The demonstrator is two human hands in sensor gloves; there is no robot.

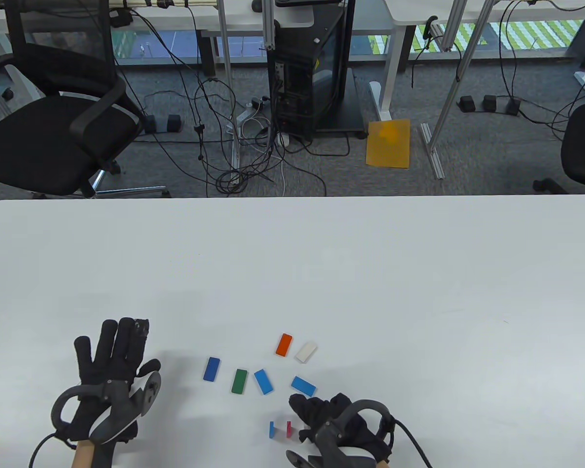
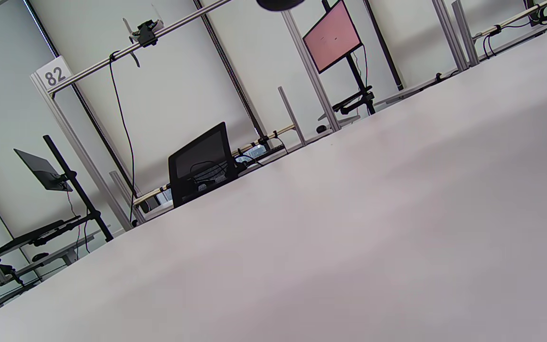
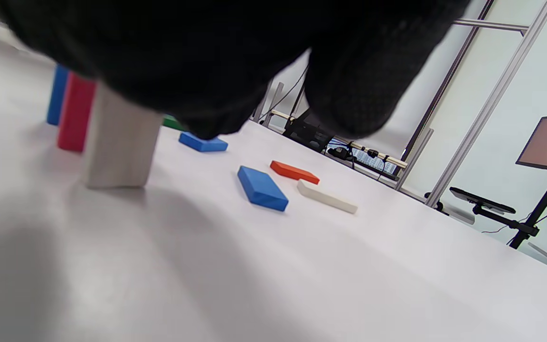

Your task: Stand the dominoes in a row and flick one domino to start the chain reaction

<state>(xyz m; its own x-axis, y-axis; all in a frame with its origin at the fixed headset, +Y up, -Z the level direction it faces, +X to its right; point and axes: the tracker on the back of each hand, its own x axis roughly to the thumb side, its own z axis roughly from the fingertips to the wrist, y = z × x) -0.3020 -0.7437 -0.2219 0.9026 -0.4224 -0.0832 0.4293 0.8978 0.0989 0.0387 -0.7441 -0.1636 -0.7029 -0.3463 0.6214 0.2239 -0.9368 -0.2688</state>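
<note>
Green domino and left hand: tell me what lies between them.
One dark blue domino lies flat between the green domino and the left hand, seen in the table view.

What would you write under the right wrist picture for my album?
Right hand setting a white domino upright beside the standing red domino.

My left hand lies flat at the near left, palm down, its gloved fingers straight and spread toward the far side, holding nothing. My right hand sits at the near edge right of centre, knuckles up and fingers bent down and pointing left. From the right wrist view its fingertips are closed over the top of something upright beneath them.
</note>
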